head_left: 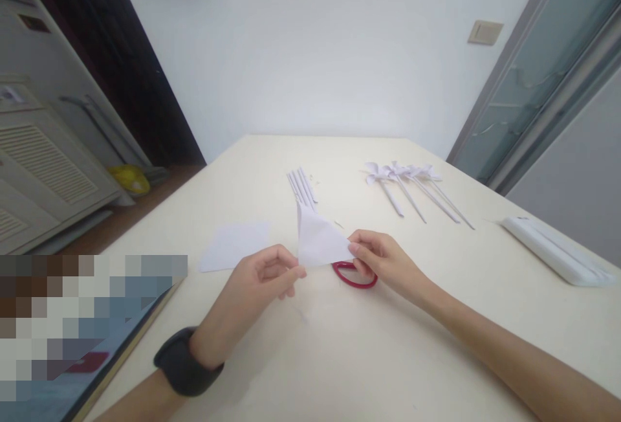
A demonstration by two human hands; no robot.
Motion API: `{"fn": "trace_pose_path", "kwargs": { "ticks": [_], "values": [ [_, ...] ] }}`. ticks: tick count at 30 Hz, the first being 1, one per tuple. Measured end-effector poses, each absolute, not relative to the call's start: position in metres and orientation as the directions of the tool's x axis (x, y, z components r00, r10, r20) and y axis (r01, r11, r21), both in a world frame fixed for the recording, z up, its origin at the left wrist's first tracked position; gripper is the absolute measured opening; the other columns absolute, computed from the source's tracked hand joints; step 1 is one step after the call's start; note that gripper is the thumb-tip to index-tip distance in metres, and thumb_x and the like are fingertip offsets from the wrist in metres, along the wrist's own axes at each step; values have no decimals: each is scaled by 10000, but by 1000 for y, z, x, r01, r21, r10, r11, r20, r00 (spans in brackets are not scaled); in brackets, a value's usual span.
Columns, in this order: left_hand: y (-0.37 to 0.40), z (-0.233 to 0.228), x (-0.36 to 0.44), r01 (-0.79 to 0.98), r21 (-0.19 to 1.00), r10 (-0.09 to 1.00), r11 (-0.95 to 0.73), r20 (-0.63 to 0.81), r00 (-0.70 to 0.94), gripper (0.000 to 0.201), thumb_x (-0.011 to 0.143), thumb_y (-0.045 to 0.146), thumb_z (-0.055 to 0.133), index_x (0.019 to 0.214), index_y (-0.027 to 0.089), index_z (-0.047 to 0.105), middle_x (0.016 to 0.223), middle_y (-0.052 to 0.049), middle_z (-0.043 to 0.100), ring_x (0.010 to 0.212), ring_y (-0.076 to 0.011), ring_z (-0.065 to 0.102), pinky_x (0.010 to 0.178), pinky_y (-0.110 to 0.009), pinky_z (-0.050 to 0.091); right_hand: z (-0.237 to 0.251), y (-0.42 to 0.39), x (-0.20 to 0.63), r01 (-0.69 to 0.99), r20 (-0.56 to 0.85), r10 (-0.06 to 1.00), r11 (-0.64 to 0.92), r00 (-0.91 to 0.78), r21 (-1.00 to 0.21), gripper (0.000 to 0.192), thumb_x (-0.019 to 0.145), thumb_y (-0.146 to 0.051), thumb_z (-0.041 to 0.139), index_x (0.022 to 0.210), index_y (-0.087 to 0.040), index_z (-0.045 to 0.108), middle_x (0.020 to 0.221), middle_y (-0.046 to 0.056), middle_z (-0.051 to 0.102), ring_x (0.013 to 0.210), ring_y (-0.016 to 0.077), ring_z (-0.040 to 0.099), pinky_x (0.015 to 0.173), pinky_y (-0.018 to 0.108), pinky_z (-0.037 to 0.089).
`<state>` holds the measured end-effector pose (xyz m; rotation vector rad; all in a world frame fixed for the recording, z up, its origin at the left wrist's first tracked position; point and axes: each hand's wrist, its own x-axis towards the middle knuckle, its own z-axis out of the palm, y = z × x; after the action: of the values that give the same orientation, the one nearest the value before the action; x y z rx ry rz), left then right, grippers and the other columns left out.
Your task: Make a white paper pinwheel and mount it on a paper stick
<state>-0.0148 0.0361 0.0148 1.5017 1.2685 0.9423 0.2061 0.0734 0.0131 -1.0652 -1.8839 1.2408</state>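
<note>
Just above the cream-coloured counter (388,357), both hands pinch a white paper sheet folded into a triangle (320,241) — the left hand (257,289) has its fingers closed on the lower left corner, the right hand (383,260) grips the right tip. Red-handled scissors (354,276) lie on the counter, partly hidden beneath the right hand. A flat white paper square (235,245) lies to the left; white rolled paper sticks (301,188) and white paper pinwheels (412,186) lie farther back.
</note>
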Motion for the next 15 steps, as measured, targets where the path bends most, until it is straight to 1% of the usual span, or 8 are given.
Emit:
{"fn": "trace_pose_path", "kwargs": {
  "ticks": [4,8,12,14,15],
  "values": [
    [35,18,-14,270,962,986,-34,-12,164,110,755,257,567,684,195,510,534,51,516,512,-114,473,518,-226,376,13,72,207,308,86,899,235,-429,-922,271,883,-343,383,677,-182,459,373,-72,410,379,76,282,447,203,266],
    [34,22,-12,265,964,987,-17,-25,156,104,756,248,541,680,197,493,530,48,518,501,-117,474,509,-231,377,13,72,208,350,92,906,251,-413,-902,358,890,-379,363,611,-177,463,333,-68,394,358,79,291,447,208,286],
    [33,22,-12,259,965,990,-29,-8,138,109,756,243,554,686,202,481,519,59,497,495,-111,477,500,-224,378,11,74,209,394,125,908,293,-399,-871,425,882,-397,376,525,-171,426,383,-46,416,390,82,328,446,214,280],
    [33,21,-11,270,962,991,-40,4,132,123,758,263,569,694,204,482,527,58,503,493,-106,483,494,-218,376,11,75,209,403,144,906,314,-399,-860,391,878,-375,394,552,-170,462,432,-39,451,423,87,364,464,216,295],
    [32,20,-11,284,957,992,-50,14,128,128,759,279,572,700,205,485,531,56,509,493,-107,489,490,-217,375,11,75,209,404,149,903,321,-403,-857,347,875,-360,406,596,-172,492,458,-37,471,438,91,388,473,217,307]
  ]
}}
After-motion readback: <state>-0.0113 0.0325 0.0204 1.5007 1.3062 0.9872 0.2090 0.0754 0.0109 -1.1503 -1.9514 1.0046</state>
